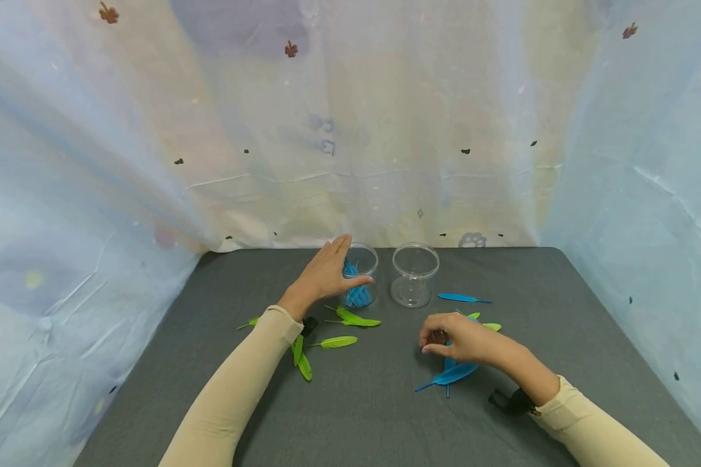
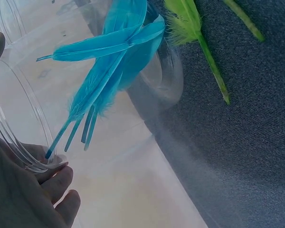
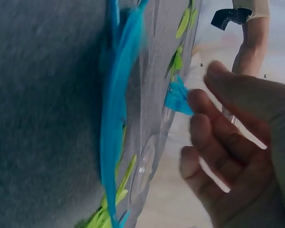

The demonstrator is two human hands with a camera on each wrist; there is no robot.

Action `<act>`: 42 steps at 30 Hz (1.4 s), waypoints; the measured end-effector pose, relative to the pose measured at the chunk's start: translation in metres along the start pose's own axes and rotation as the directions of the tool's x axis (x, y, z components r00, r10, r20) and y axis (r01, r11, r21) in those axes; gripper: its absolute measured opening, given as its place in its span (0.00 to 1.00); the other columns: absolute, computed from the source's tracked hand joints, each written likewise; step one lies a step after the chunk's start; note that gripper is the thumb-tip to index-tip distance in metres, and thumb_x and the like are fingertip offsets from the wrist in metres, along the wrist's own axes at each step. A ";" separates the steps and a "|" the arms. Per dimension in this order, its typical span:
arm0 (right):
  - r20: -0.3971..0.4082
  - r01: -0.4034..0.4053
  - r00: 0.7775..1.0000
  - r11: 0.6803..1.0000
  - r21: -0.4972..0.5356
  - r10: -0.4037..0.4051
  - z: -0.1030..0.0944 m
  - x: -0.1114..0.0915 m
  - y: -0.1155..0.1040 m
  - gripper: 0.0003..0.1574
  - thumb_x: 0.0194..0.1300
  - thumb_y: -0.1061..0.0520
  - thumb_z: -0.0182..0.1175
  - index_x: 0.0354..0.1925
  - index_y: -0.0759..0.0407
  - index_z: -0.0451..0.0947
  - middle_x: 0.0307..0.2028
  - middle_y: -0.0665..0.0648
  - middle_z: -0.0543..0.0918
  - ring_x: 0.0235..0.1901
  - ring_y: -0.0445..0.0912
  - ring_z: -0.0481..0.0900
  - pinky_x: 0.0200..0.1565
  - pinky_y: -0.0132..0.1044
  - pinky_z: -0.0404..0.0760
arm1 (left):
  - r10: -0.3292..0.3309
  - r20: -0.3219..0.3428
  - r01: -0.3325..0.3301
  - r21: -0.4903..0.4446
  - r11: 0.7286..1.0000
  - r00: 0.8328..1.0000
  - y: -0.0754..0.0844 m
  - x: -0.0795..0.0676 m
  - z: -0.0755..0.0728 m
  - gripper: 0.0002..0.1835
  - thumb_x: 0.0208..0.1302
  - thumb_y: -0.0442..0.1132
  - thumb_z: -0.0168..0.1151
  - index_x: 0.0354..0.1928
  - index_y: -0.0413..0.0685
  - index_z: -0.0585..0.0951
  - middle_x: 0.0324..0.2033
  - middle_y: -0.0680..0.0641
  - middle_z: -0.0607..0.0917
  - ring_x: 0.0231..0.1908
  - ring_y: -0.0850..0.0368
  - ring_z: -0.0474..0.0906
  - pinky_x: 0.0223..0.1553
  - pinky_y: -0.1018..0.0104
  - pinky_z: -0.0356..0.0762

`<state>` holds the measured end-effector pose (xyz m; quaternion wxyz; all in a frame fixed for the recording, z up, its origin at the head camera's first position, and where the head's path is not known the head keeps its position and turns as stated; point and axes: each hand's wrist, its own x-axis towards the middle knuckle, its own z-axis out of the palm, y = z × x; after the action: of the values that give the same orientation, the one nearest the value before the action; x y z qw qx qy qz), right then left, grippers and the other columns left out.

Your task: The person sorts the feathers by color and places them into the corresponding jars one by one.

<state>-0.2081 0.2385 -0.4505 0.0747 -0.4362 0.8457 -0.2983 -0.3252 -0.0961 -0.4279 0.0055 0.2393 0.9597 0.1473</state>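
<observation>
My left hand (image 1: 327, 269) grips the rim of a clear jar (image 1: 376, 261) near the back of the table, thumb on the near side. Inside that jar stand several blue feathers (image 2: 104, 71), quills toward the mouth in the left wrist view. My right hand (image 1: 461, 337) hovers over a small pile of blue feathers (image 1: 455, 374), its fingers loosely curled with nothing between them. One blue feather (image 3: 115, 104) lies close below it in the right wrist view. Green feathers (image 1: 492, 326) peek out behind the right hand, which hides part of the pile.
A second clear jar (image 1: 413, 299) stands right of the gripped one, with no feathers in it. A single blue feather (image 1: 460, 298) lies beyond the right hand. Several green feathers (image 1: 336, 342) are scattered by the left forearm. A patterned curtain (image 1: 374, 201) borders the grey table (image 1: 362, 415).
</observation>
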 end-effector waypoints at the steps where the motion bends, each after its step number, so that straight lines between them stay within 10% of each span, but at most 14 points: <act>1: 0.024 -0.014 1.000 1.000 0.019 0.014 0.001 0.000 -0.002 0.05 0.74 0.59 0.71 0.42 0.48 0.85 0.39 0.42 0.83 0.35 0.33 0.78 0.36 0.36 0.85 | 0.000 0.000 0.000 -0.001 1.000 1.000 0.000 0.000 0.000 0.64 0.68 0.78 0.59 0.88 0.47 0.42 0.87 0.44 0.45 0.86 0.47 0.41 0.85 0.53 0.35; 13: 0.227 -0.127 0.967 0.991 0.043 0.114 0.010 -0.004 -0.019 0.13 0.66 0.49 0.78 0.42 0.47 0.83 0.38 0.46 0.78 0.38 0.40 0.75 0.41 0.32 0.77 | 0.008 -0.004 -0.008 0.000 1.000 1.000 0.000 0.000 0.001 0.64 0.68 0.78 0.58 0.88 0.46 0.41 0.87 0.43 0.45 0.86 0.46 0.41 0.85 0.52 0.34; 42: 0.276 -0.170 0.948 0.985 0.023 0.157 0.021 0.004 -0.024 0.11 0.66 0.56 0.78 0.31 0.44 0.84 0.35 0.42 0.78 0.32 0.31 0.74 0.37 0.28 0.78 | -0.030 -0.008 0.030 0.013 0.999 1.000 -0.002 -0.001 0.000 0.67 0.66 0.80 0.58 0.87 0.43 0.41 0.87 0.39 0.43 0.86 0.43 0.38 0.85 0.50 0.35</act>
<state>-0.1863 0.2155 -0.4530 0.2251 -0.3997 0.8534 -0.2475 -0.3249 -0.0982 -0.4288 0.0025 0.2243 0.9642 0.1416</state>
